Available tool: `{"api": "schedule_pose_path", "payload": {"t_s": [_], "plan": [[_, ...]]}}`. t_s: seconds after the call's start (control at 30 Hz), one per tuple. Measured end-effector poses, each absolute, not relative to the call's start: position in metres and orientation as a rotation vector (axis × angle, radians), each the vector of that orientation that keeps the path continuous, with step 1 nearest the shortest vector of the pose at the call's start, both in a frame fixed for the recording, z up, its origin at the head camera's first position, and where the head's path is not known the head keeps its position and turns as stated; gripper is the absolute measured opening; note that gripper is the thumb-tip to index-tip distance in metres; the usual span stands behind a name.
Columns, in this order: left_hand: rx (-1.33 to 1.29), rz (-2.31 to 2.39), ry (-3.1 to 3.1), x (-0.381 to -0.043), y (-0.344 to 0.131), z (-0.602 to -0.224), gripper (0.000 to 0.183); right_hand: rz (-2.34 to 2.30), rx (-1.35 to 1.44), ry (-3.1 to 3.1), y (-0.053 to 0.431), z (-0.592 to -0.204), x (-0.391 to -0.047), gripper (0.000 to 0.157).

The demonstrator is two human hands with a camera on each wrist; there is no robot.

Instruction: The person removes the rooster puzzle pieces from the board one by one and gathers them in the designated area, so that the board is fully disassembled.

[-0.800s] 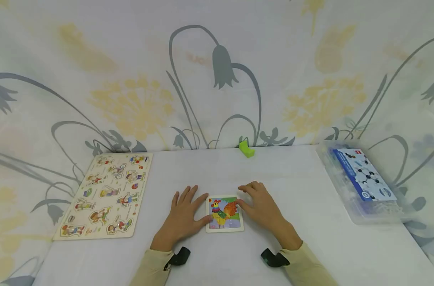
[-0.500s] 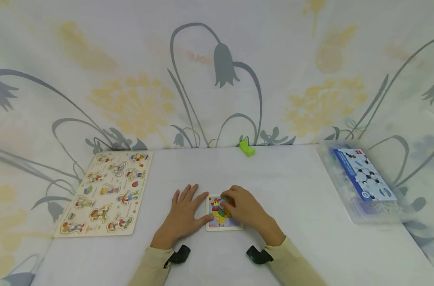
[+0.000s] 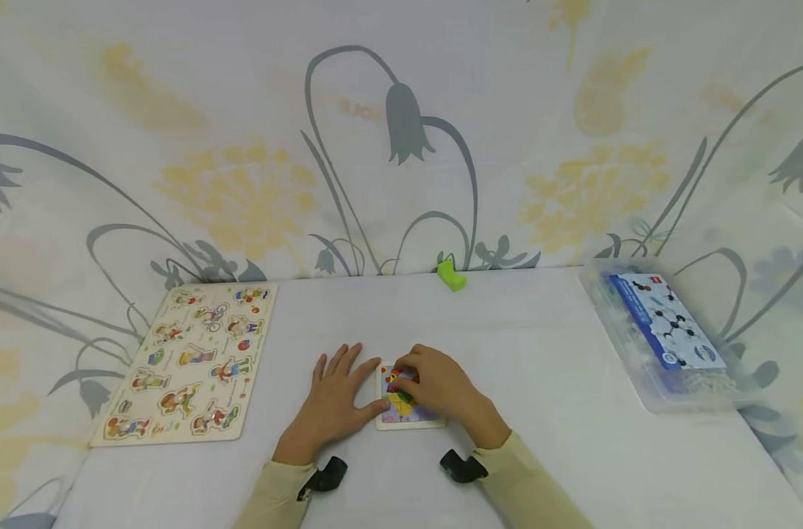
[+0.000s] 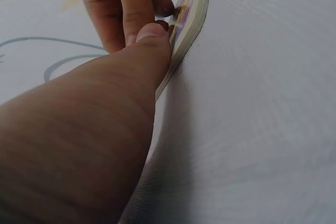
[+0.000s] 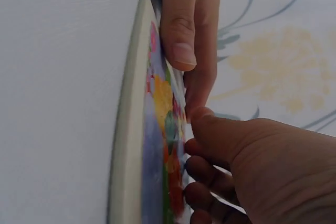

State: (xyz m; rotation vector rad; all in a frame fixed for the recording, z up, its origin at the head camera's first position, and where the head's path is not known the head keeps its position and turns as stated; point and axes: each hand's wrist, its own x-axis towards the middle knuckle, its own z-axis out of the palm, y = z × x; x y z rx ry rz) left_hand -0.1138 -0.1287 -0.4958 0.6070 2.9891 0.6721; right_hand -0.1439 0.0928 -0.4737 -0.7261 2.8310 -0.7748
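A small square jigsaw with a rooster picture (image 3: 399, 408) lies flat on the white table in its pale frame (image 3: 411, 425). My left hand (image 3: 331, 408) rests beside its left edge, fingers straight and spread, the thumb reaching the frame. Over the picture's upper part is my right hand (image 3: 444, 386), thumb and fingers bent near the rooster's head. Seen from the right wrist, the fingertips of the right hand (image 5: 252, 161) meet the picture's surface; whether they pinch a piece cannot be made out. The right hand hides the picture's upper right part in the head view.
A wooden peg puzzle board (image 3: 189, 360) with figures lies at the left. At the back stands a bright green piece (image 3: 451, 275) against the patterned cloth (image 3: 368, 184). A clear plastic box (image 3: 668, 334) with a blue-and-white label is at the right.
My right hand has moved left from the jigsaw's right edge to above the rooster's head. The left hand stays in place by the frame.
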Motion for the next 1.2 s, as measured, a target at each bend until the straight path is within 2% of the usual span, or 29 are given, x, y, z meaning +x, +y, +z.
{"api": "schedule_pose_path", "payload": {"t_s": [0.27, 0.87, 1.2], "plan": [[0.628, 0.666, 3.012, -0.113, -0.127, -0.497, 0.071, -0.706, -0.668, 2.77, 0.081, -0.461, -0.15, 0.033], [0.6, 0.659, 3.011, -0.111, -0.128, -0.493, 0.07, -0.71, -0.678, 2.715, 0.077, -0.458, -0.155, 0.031], [0.598, 0.663, 3.007, -0.113, -0.127, -0.495, 0.071, -0.688, -0.629, 2.638, 0.078, -0.46, -0.165, 0.038]]}}
